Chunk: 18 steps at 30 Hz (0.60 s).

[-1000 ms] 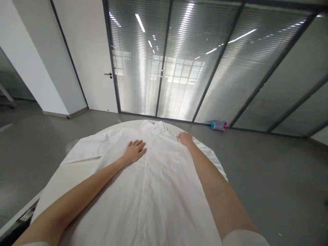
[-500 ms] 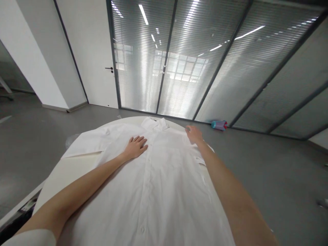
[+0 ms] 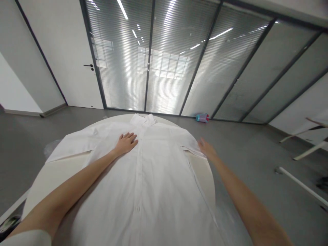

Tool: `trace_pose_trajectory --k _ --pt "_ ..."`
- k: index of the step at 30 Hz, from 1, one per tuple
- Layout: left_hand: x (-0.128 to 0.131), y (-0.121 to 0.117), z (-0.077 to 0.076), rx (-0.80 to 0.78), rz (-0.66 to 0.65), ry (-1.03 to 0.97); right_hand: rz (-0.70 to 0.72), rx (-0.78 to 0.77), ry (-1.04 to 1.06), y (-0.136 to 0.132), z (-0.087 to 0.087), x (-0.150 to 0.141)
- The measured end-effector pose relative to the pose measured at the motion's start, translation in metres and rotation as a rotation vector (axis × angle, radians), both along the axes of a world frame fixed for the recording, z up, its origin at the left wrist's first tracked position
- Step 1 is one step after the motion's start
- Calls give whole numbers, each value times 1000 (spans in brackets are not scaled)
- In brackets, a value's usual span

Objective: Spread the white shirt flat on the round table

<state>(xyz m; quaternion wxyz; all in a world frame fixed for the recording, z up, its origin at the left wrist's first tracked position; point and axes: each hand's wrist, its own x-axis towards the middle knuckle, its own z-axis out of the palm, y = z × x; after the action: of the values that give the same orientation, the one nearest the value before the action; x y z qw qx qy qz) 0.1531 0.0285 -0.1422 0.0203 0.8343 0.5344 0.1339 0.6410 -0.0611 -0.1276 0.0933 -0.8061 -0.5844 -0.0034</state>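
Observation:
A white button-up shirt (image 3: 159,171) lies front side up, its collar at the far side and its button strip running toward me. My left hand (image 3: 126,142) rests flat on the chest, left of the buttons, fingers spread and holding nothing. At the right, my right hand (image 3: 208,150) is at the cuff end of the right sleeve (image 3: 191,140), by the table's edge. Motion blurs its fingers, so whether it grips the cloth cannot be seen. The left sleeve (image 3: 71,147) lies stretched out to the side.
Under the shirt is a round white table (image 3: 60,176). On the floor by the glass partition (image 3: 164,85) lies a blue and red patterned object (image 3: 202,118). White furniture legs (image 3: 311,150) and a white bar (image 3: 302,186) stand at the right. A door (image 3: 69,61) is at the back left.
My right hand has moved outward from the shoulder area to the sleeve's end, and the right sleeve now lies spread out. My left hand stays on the chest. The view has turned right.

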Motion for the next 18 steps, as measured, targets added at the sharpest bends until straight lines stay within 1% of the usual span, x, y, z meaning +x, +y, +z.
trace_pose_trajectory --k 2,4,5,7,9,10,11,14,15,16,18 --pt "0 -4 1 -18 -13 -5 98 -36 -1 -3 -3 -15" --pt "-3 -14 2 -32 -41 -3 178 -96 -26 -8 -8 -30" --pt "-6 -22 3 -42 -67 4 184 -124 -44 -11 -10 -36" --pt "-21 -43 4 -69 -142 34 130 -146 -72 -16 -11 -45" --pt "-47 -69 6 -84 -182 77 70 -136 -76 -20 -9 -53" --pt "-64 -82 7 -78 -161 97 69 -122 -73 -23 -7 -58" --pt "-83 -95 9 -59 -104 112 89 -97 -65 -26 -5 -65" --pt "-145 -134 16 11 187 128 254 35 -18 -48 -2 -90" --pt "-164 -147 18 -4 267 123 311 79 5 -59 -2 -99" --pt "-180 -161 20 -51 318 107 358 114 29 -72 -4 -108" --pt "-202 -190 22 -186 354 33 428 141 68 -97 -12 -122"
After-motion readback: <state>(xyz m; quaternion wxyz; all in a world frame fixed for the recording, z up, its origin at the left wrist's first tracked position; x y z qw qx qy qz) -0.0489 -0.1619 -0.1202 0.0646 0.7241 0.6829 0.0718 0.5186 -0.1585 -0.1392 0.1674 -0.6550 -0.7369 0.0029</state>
